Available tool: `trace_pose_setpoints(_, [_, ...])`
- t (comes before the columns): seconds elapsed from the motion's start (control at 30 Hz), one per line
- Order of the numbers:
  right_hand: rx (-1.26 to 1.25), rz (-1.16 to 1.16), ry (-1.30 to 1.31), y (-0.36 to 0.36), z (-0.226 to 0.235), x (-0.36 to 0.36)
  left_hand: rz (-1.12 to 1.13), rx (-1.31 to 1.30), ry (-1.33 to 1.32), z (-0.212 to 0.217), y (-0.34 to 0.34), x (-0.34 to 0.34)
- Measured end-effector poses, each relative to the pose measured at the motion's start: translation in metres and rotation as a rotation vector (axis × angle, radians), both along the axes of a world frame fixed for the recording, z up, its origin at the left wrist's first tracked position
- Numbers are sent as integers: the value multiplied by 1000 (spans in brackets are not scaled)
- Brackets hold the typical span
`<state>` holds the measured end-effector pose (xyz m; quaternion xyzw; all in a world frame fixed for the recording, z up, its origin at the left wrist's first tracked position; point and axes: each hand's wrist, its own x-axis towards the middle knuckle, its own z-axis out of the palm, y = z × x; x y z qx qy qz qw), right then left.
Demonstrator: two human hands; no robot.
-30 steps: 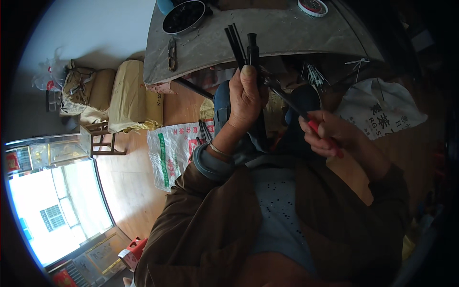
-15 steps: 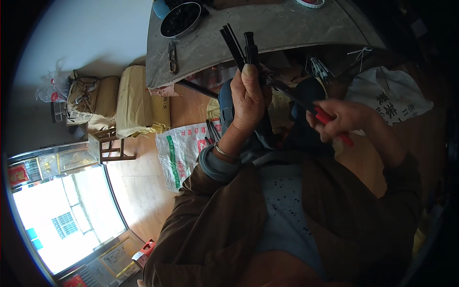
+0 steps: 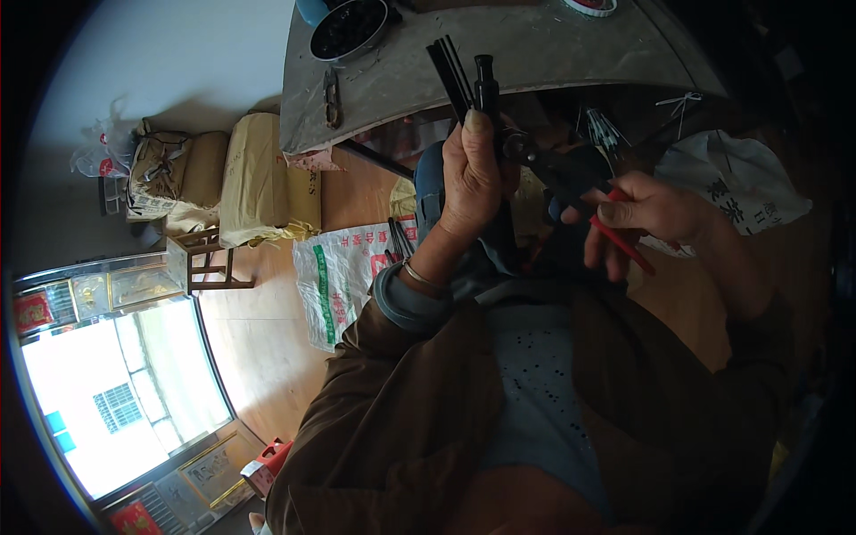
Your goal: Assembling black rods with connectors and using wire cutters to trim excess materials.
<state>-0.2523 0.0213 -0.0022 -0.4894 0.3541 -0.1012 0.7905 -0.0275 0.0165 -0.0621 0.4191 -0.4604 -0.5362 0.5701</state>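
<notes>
My left hand is closed around a bundle of thin black strips and a black ribbed tube, both pointing away from me over the table's near edge. The thumb presses across the bundle. On the right, my right hand is wrapped around the handles of a cutting tool with red grips and a dark metal head. The head is close beside the left hand, at the black tube; the jaws' contact is hidden. Below hangs more black material between my knees.
A grey table holds a bowl of black parts and pliers. Wrapped bundles and a wooden stool stand left. White sacks lie on the floor, another at right, near thin rods.
The cutting tool's red handles have spread apart, and the fingers of my right hand have loosened around them. The tool's head shows more beside the left hand. The view has shifted slightly.
</notes>
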Motion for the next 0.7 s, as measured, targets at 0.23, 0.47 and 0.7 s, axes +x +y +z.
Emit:
trace_pose_setpoints(0.23, [229, 8, 48, 23, -7, 18, 21, 26, -7, 0, -2, 0])
trace_pose_setpoints(0.47, [258, 7, 110, 6, 6, 11, -19, 81, 74, 2, -3, 4])
trace_pose_setpoints(0.7, [-104, 275, 673, -25, 65, 8, -52, 35, 14, 1, -6, -4])
